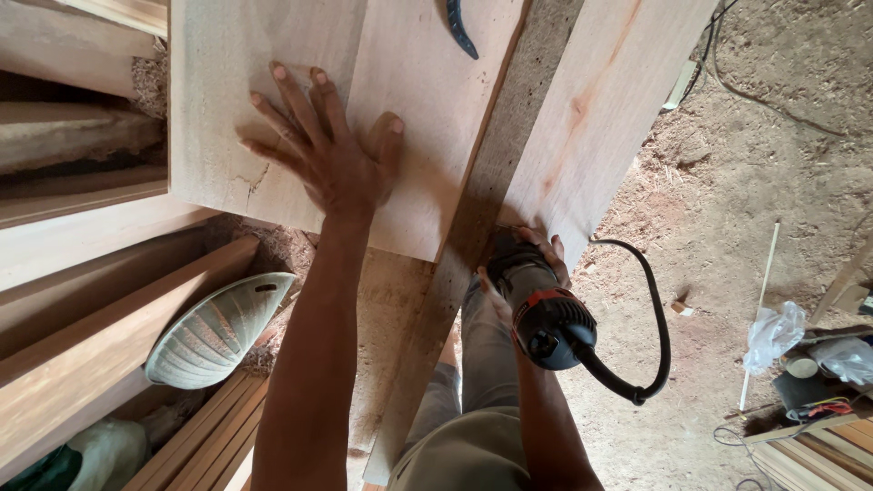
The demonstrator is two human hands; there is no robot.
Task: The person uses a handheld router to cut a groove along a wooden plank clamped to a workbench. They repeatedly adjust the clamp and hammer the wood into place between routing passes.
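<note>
- The left hand [332,150] lies flat on the wide pale board [273,100], fingers spread and straight, thumb angled out to the side; the wood under it is smooth and light, with a small crack at the near edge just left of the wrist.
- The right hand [527,273] wraps its fingers around the body of the power tool [544,309], thumb on the near side and the rest curled over the far side.
- That tool is a stubby cylinder of black plastic with a red band; it sits at the near end of a narrower plank [591,118], just right of the wide board.
- A thick black rubber cord [657,336] loops away from the tool's rear.
- Left of and below the wide board rests a ribbed, shell-shaped grey cover [214,332] among stacked timber.
- Right of the plank, the ground [773,155] is sandy dirt.
</note>
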